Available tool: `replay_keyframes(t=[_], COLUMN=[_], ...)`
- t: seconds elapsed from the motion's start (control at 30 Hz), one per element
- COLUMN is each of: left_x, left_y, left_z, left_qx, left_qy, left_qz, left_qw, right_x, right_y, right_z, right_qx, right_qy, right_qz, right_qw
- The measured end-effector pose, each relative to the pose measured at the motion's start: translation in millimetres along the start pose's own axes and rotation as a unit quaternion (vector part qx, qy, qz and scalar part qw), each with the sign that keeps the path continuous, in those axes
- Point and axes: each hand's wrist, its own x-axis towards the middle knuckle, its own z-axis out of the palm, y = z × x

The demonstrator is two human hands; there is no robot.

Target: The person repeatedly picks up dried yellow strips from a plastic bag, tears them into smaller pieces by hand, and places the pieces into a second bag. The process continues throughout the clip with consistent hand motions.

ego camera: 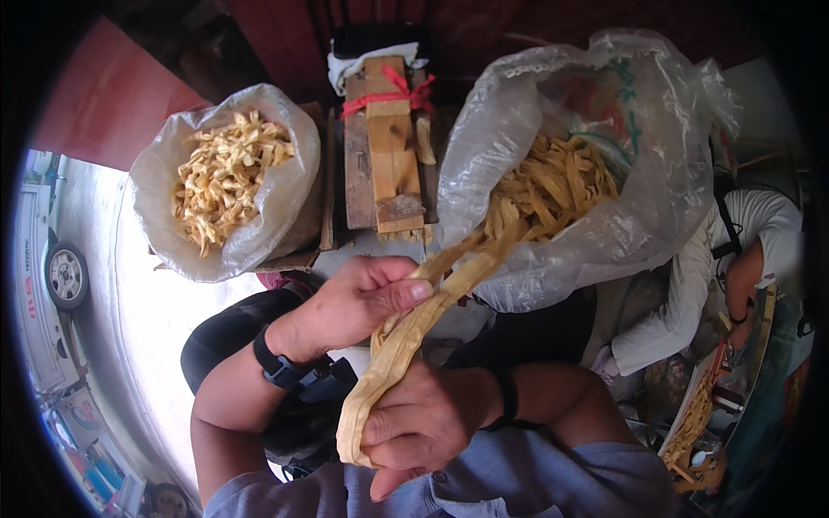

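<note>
Long, flat, pale yellow dried strips [414, 330] run from the large clear plastic bag at the right down to my hands. My left hand [366, 301] pinches them between thumb and fingers above my lap. Below it, my right hand [424, 417] grips the lower part, where the strips bend round in a loop. More brownish-yellow strips [550, 181] lie inside the clear plastic bag [492, 116]. Straight ahead is a wooden block fixture [395, 168] tied with a red cloth strip [388, 97]. A white woven sack [152, 194] at the left holds short knotted or folded pieces [227, 181].
A cardboard box edge [329, 194] shows by the left sack. A dark object on a white cloth [372, 61] lies behind the fixture. At the right, another person [686, 291] works beside a tray of yellow pieces [693, 411]. Vehicles with a wheel [66, 275] stand far left.
</note>
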Motion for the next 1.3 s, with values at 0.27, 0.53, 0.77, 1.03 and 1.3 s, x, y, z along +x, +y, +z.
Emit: replay_keyframes(t=[0.27, 0.53, 0.77, 1.03, 1.3], left_x=[-60, -98, -102, -31, -26], left_y=[40, 50, 60, 22, 6], left_z=[-38, -11, -20, -28, -4], left_qx=[-0.005, -0.063, 0.214, 0.204, 0.037], left_qy=[0.087, -0.091, -0.27, 0.09, -0.066], left_qz=[0.364, 0.454, 0.464, 0.153, 0.01], left_qw=[0.927, 0.884, 0.816, 0.963, 0.997], right_x=[18, 9, 14, -4, -8], right_y=[13, 37, 51, 26, 22], right_z=[-53, -51, -83, -23, 14], right_qx=[-0.039, 0.487, 0.558, 0.135, 0.201], right_qy=[0.024, 0.041, 0.399, -0.118, -0.279], right_qz=[0.243, 0.452, 0.268, 0.291, 0.384], right_qw=[0.969, 0.746, 0.677, 0.94, 0.857])
